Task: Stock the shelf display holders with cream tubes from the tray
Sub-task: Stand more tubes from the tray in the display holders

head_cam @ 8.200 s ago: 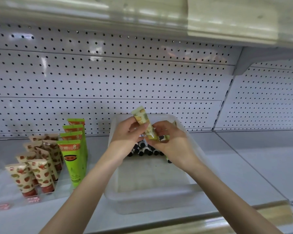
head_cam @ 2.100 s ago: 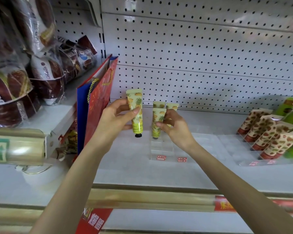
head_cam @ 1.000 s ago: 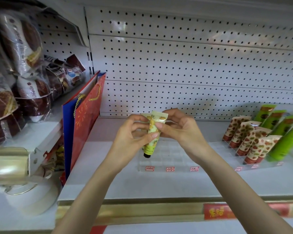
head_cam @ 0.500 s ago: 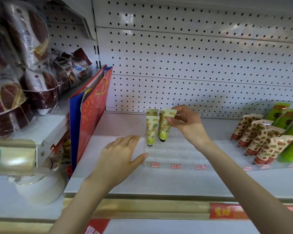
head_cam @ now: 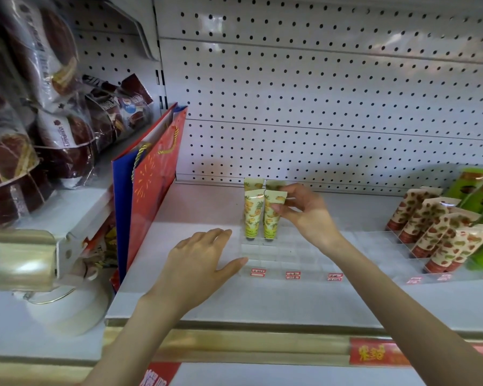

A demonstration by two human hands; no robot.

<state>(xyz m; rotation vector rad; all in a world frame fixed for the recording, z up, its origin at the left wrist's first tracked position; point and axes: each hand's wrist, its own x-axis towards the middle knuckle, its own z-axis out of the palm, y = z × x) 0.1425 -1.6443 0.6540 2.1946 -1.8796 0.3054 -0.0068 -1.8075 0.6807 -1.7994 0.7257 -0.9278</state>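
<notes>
Four pineapple-printed cream tubes [head_cam: 253, 215] are stood caps down, two by two, in back-left compartments of the clear display holder [head_cam: 304, 257]; the front-right tube [head_cam: 270, 222] is pinched at its top.

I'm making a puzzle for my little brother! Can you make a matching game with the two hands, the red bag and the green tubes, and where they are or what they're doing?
Things:
1. left hand
2. right hand
3. red gift bag
4. green tubes

Places or states:
A. pinching a pineapple-print tube
B. far right of the shelf
C. flat on the shelf beside the clear holder
D. standing at the shelf's left edge

Pairs: 1-C, 2-A, 3-D, 4-B.
</notes>
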